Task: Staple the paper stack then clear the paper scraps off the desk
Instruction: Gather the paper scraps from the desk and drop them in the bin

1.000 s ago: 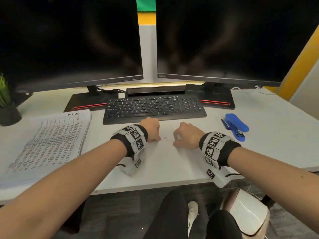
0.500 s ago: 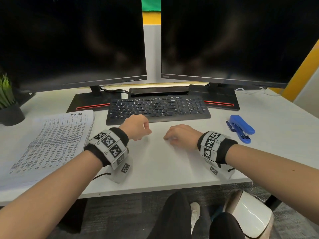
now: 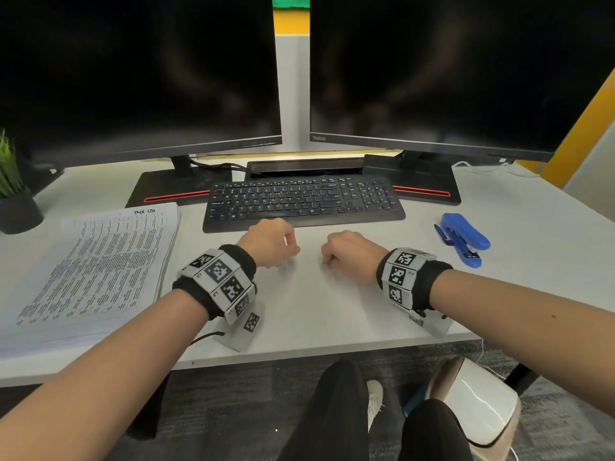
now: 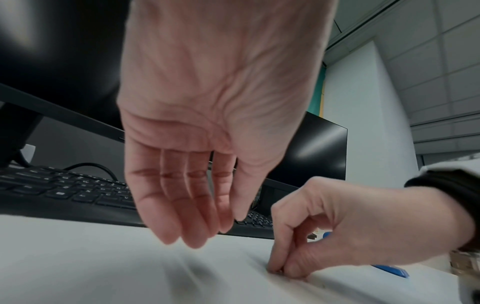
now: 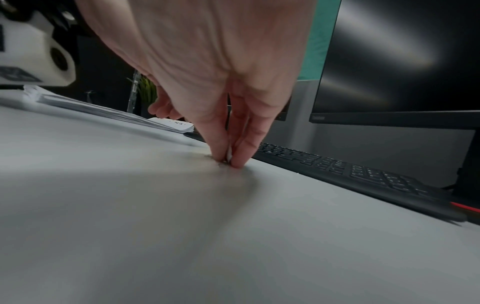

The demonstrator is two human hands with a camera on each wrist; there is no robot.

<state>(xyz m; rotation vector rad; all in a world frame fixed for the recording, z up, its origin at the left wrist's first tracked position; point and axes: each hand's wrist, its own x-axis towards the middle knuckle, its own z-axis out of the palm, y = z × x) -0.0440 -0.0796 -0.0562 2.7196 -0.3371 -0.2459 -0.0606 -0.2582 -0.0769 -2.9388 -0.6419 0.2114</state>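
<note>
A thick stack of printed paper point(image 3: 100, 261) lies on the white desk point(image 3: 316, 311) at the left. A blue stapler point(image 3: 464, 239) lies at the right, apart from both hands. In front of the keyboard, my right hand point(image 3: 327, 259) has its fingertips down on the desk. In the right wrist view its thumb and fingers pinch a tiny white paper scrap point(image 5: 229, 153) against the surface. My left hand point(image 3: 289, 251) hovers just above the desk beside it. Its fingers point(image 4: 182, 222) hang loosely, and I see nothing in them.
A black keyboard point(image 3: 303, 201) and two dark monitors point(image 3: 139, 71) stand behind the hands. A potted plant point(image 3: 13, 194) sits at the far left. Under the desk's front edge at the right is a white bin point(image 3: 479, 404), beside my legs.
The small scraps seen between the hands a second ago no longer show on the desk. My left hand has lifted off the surface and drawn left. The right hand has closed into a pinch.
</note>
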